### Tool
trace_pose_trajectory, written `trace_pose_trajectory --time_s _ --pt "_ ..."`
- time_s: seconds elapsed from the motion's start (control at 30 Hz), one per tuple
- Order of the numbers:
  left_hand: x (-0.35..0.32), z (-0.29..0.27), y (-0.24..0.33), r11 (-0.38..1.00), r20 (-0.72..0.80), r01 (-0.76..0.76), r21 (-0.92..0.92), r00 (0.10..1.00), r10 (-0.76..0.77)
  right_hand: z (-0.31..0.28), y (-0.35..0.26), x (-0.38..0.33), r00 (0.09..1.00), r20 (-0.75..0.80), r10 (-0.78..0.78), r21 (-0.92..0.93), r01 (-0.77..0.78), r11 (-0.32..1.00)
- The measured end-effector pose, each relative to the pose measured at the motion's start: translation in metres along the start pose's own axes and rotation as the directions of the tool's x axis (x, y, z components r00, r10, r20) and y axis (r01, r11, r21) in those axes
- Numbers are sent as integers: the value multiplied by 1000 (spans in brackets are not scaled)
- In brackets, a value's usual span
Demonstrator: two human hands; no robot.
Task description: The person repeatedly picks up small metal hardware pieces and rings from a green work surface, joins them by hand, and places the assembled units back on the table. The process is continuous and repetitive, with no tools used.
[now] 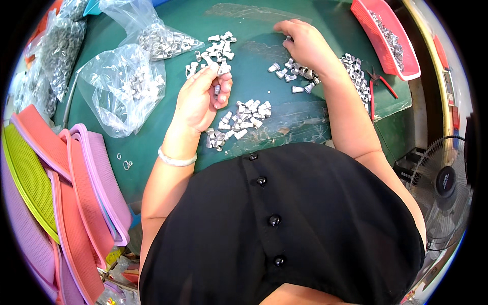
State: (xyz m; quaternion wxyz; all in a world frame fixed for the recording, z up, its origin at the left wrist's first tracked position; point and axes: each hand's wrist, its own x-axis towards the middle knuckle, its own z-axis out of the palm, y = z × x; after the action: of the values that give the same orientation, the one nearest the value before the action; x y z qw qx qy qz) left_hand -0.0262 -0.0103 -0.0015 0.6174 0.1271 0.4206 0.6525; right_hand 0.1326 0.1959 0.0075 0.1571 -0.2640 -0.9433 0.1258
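My left hand (pixel 198 96) is closed around small silver-grey metal pieces. One metal piece (pixel 222 70) shows at its thumb and fingertips, and another lies against the curled fingers. Just beyond this hand is a loose pile of like pieces (pixel 219 48); a second pile (pixel 249 116) lies nearer my body. Farther right, my right hand (pixel 307 47) is bent over the table with thumb and fingers drawn together. A bit of grey metal shows between them, mostly hidden. Scattered pieces (pixel 290 71) lie below that hand, and a larger heap (pixel 356 76) sits beyond my right forearm.
Clear plastic bags (pixel 122 91) of metal pieces lie at the left of the green table (pixel 295 114). A pink basket (pixel 391 46) holds more at the far right, near red-handled pliers (pixel 378 86). Stacked coloured baskets (pixel 66 188) stand left; a fan (pixel 445 183) is right.
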Motion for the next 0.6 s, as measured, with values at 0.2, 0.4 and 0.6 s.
trace_pose_trajectory --time_s 0.2,0.4,0.6 --pt "-1 0 0 1000 -4 0 -6 1000 0 0 -4 -2 998 -67 -9 123 17 992" --pt "-1 0 1 1000 -11 5 14 1000 -5 -9 -35 -4 948 304 97 787 -307 535" --pt "0 0 -2 1000 -65 -23 -16 998 22 1 -64 -11 873 473 -121 877 -453 160"
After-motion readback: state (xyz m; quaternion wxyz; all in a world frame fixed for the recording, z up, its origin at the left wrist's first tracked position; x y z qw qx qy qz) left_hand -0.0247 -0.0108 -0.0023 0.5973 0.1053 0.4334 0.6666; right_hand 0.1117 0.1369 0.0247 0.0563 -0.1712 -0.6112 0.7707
